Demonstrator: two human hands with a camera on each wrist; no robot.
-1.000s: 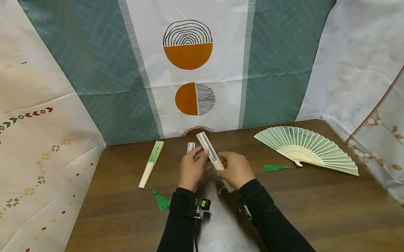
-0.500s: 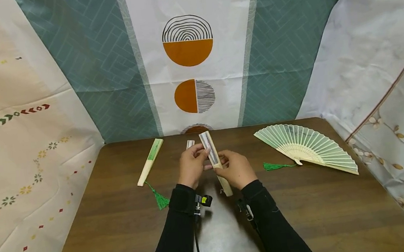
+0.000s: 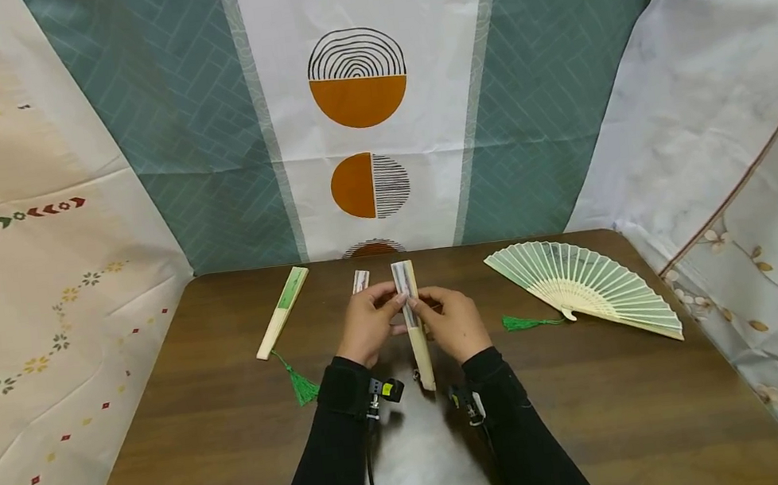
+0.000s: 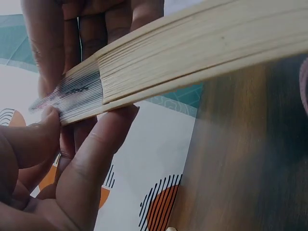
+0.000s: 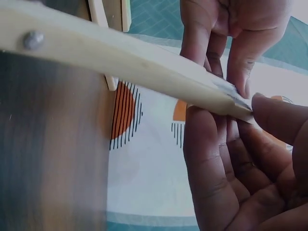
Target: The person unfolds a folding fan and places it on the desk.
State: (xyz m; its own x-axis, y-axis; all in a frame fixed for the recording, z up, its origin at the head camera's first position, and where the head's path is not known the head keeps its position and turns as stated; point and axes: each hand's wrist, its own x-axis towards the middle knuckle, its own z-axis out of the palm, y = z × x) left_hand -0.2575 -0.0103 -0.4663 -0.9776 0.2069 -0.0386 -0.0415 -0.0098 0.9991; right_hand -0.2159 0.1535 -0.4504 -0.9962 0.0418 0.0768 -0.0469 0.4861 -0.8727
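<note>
Up goes the big hanging cloth, teal at both sides with a white middle band, filling the far side. Below it stretches the brown wooden bench, wide and glossy near the middle. A cream cloth drapes down the left, a white floral cloth down the right.

In from the near side come two black sleeves, and look right: an open fan, pale green, spread wide on the bench, its ribs meeting at the near left.

Now the hands! The left hand pinches, thumb on the ribs and fingers behind; the right hand pinches from the other side, thumb close by the left one. Between them is the folded fan, lifted over the middle of the bench, far end up between the fingers, bare near end pointing back toward the person.

Over to the left, a green-topped fan lies folded and slanting. Just beyond the left hand peeks a pale fan tip, the rest hidden.

Smaller now: a green tassel at left, another tassel beside the spread fan, and one round rivet on the held fan.
</note>
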